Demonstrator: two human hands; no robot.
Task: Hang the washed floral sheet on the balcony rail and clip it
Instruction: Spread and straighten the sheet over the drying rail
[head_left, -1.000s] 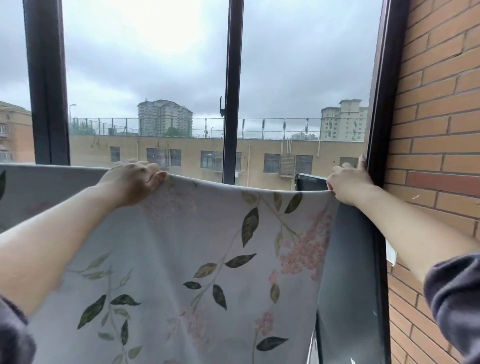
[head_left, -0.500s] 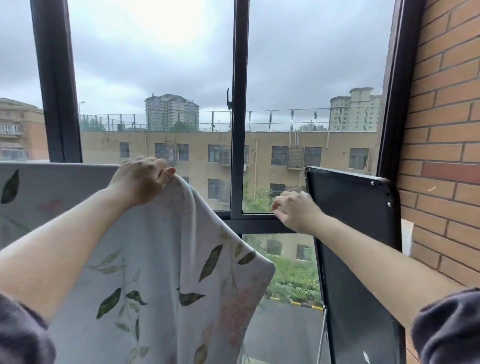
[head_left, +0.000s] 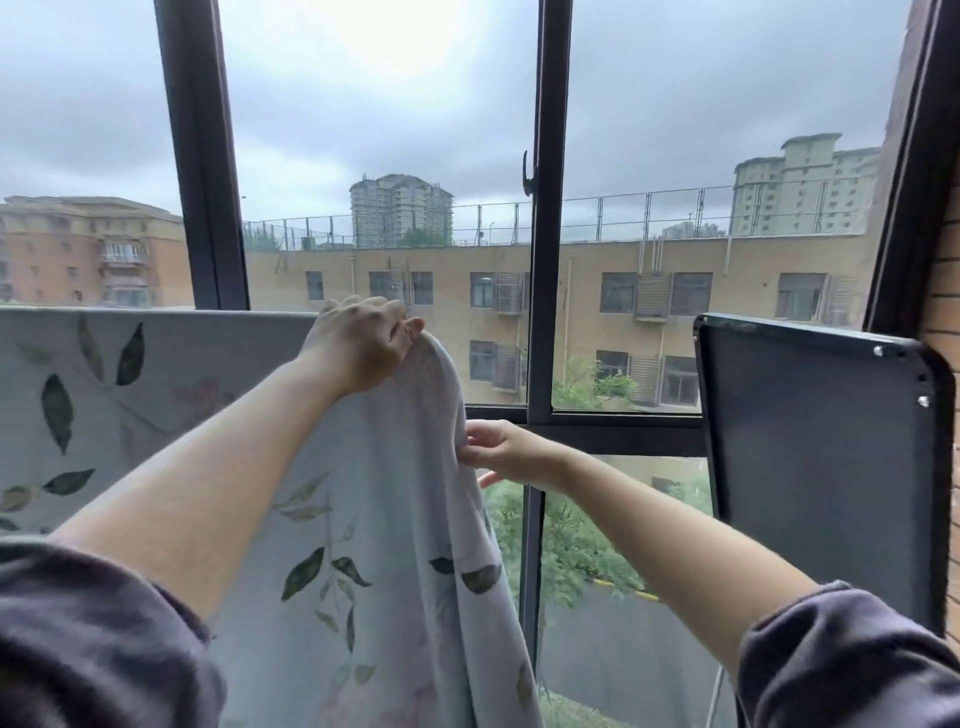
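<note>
The pale grey floral sheet (head_left: 363, 545) with green leaves hangs in front of the window, its top edge stretched level to the left. My left hand (head_left: 358, 345) grips the sheet's top edge at its highest point, fingers curled over the cloth. Below it, the sheet's right side droops straight down. My right hand (head_left: 501, 451) touches that hanging right edge, fingers partly spread; whether it pinches the cloth is hidden. The rail under the sheet is covered by the cloth. No clip is in view.
A dark flat panel (head_left: 821, 457) stands upright at the right, close to the brick wall (head_left: 943, 322). Black window frames (head_left: 545, 260) run vertically behind the sheet, with a horizontal bar (head_left: 613, 423) at my right hand's height. Buildings and trees lie outside.
My right hand let go of the sheet's right corner near the panel and moved left to the sheet's hanging edge. The freed corner dropped. My left hand keeps its grip.
</note>
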